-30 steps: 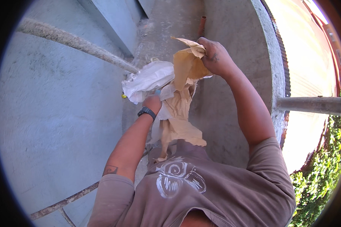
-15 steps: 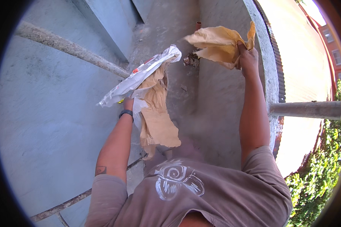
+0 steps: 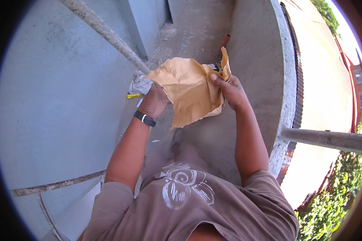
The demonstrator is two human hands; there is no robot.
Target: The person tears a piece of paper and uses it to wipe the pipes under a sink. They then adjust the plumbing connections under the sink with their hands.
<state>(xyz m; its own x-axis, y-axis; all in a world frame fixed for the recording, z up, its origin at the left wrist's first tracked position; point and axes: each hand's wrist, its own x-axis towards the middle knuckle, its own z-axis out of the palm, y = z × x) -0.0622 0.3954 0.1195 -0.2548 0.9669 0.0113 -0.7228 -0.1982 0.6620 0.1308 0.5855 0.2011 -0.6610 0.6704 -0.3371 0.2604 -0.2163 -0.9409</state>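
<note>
A crumpled sheet of brown paper, folded and torn-edged, is stretched between my two hands. My right hand is closed on its bunched right side, thumb on top. At the paper's left edge, my left hand grips it, its fingertips partly hidden by the sheet. Beyond the left hand lies crumpled white material, partly hidden. Beside that is a small, bright yellow, translucent object whose kind I cannot make out.
A blue-grey wall rises on the left, with a rough pole slanting across it. At right runs a low concrete wall. A reddish pipe stands near its foot. A metal rail crosses the lower left.
My right hand has brought its brown paper down and left, in front of me. My left hand no longer holds up the white plastic and other brown paper; it now meets the right hand's sheet.
</note>
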